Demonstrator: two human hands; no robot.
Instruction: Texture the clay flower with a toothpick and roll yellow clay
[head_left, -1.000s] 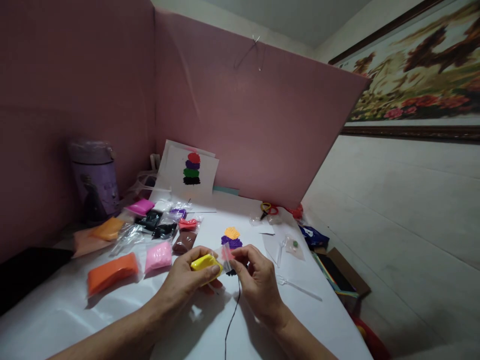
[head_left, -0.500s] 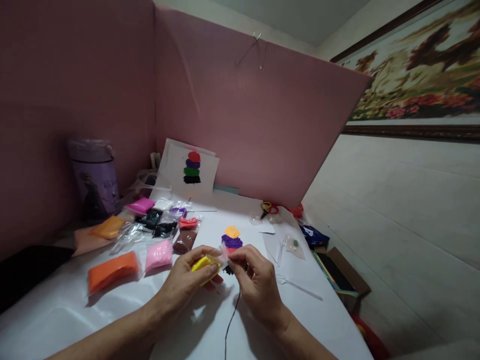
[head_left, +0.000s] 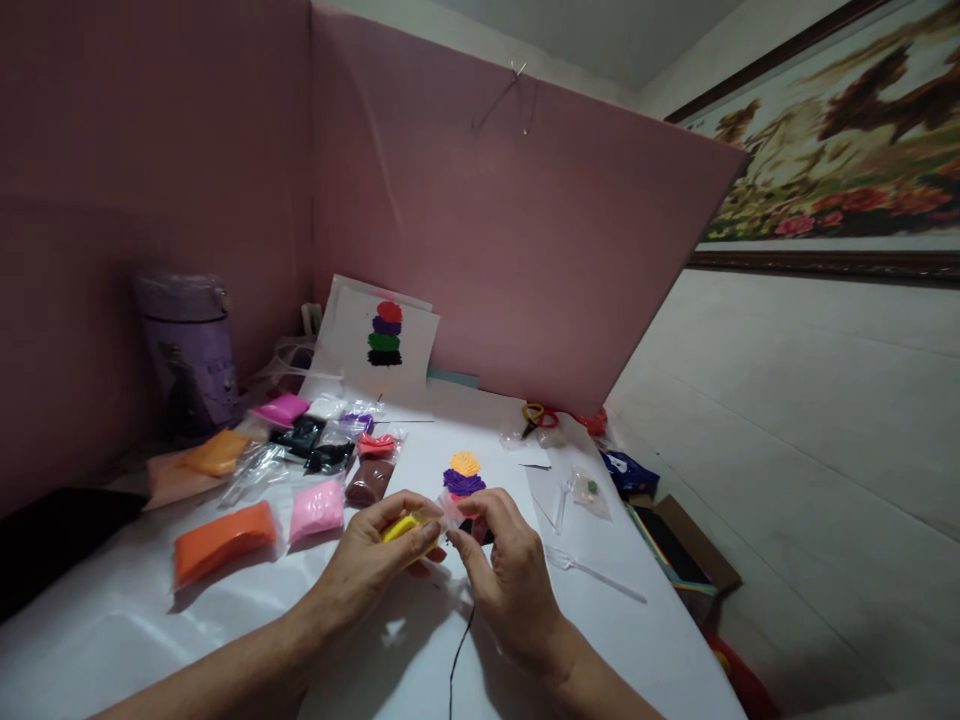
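Observation:
A small clear bag of yellow modelling clay point(head_left: 400, 527) is gripped between the thumb and fingers of my left hand point(head_left: 367, 550). My right hand point(head_left: 514, 575) pinches the bag's clear end with thumb and fingertips. Just beyond, on white paper, lies a layered clay figure with an orange-yellow top point(head_left: 466, 463) and a purple band point(head_left: 463, 482). Its red and black parts are partly covered by my hands. A thin dark strand point(head_left: 459, 648) runs from below my hands toward the near edge.
Bags of orange clay point(head_left: 225, 543), pink clay point(head_left: 316, 508) and brown clay point(head_left: 369, 482) lie left, with others behind. A sheet with a coloured stack point(head_left: 351, 345) leans at the back. Scissors point(head_left: 534, 418) and a clear plastic fork point(head_left: 600, 576) are right; a purple tumbler point(head_left: 191, 350) stands far left.
My right hand's fingers have shifted slightly at the bag's clear end, its thumb moving a little left. My left hand keeps its hold, the yellow clay slightly more covered.

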